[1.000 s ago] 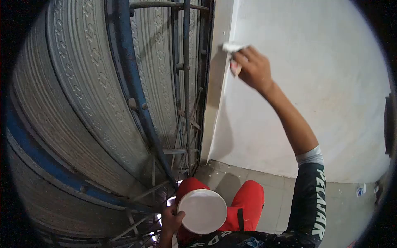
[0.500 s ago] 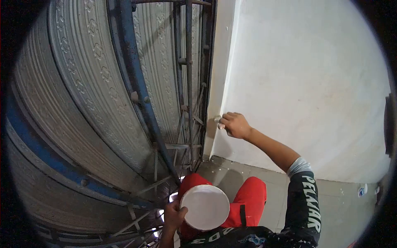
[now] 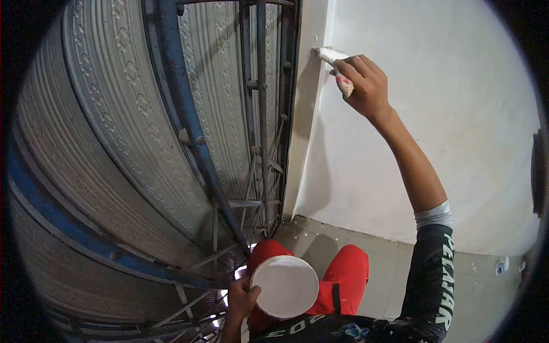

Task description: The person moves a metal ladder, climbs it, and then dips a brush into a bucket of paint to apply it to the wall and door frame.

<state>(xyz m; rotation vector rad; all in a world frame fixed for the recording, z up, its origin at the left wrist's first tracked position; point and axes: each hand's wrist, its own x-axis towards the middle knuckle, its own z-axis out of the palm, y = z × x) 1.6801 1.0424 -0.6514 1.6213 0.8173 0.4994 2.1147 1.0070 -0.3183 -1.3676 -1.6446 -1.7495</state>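
A paintbrush [image 3: 343,84] with a white, red-marked handle is gripped in my right hand [image 3: 368,86], the arm stretched up and forward. Its whitened bristles meet the narrow beige strip [image 3: 309,74] at the left edge of the white wall [image 3: 423,114]. Low in the view, my left hand [image 3: 242,297] holds a round white bucket [image 3: 285,286] by its rim, thumb over the edge and fingers hidden behind. Inside the bucket everything looks white. It sits in front of my red trousers [image 3: 349,277].
On the left stands a patterned grey metal shutter [image 3: 131,114], with a blue metal frame [image 3: 197,137] and crossing bars close to my left side. White spots dot the grey tiled floor [image 3: 377,268] at the wall's foot. A small white-and-blue object [image 3: 501,266] lies far right.
My right hand has moved well up along the wall's left edge with the paintbrush, now showing more of it. The left hand and the bucket have hardly moved.
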